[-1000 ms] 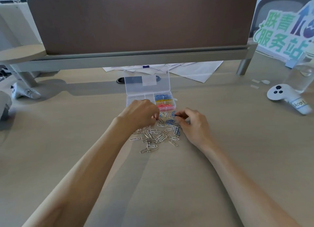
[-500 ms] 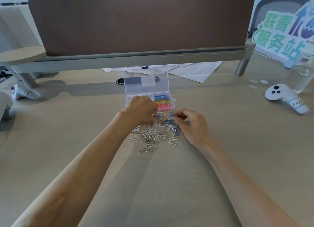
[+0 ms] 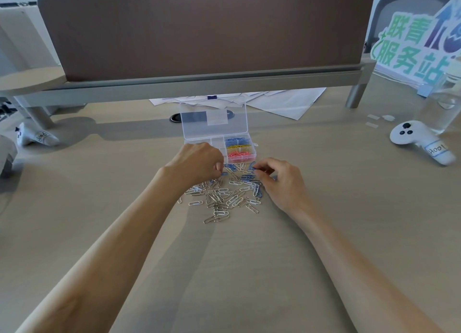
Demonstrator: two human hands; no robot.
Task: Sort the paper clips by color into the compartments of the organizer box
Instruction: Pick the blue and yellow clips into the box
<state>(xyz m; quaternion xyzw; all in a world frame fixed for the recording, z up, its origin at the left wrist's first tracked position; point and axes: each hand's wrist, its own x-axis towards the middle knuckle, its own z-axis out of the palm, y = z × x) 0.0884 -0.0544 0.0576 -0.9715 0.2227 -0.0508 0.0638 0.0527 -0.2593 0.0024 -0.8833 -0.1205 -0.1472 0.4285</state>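
Left hand [image 3: 197,163] is curled at the far edge of the paper clips [image 3: 224,198], which lie beside the organizer box [image 3: 188,135]; what it holds cannot be told. Right hand [image 3: 282,180] pinches a blue clip [image 3: 252,166]. Risk: interlocked clips may lift with it and fall into the wrong compartment.

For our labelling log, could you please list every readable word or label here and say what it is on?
"联青" above "服务站": green cut-out sign, far right.
"Hoo1", upside down and uncertain: handwritten label on the white controller near the sign.
Label on the grey controller at the far left: too blurred to read.
White sticker on the organizer box lid: no readable text.
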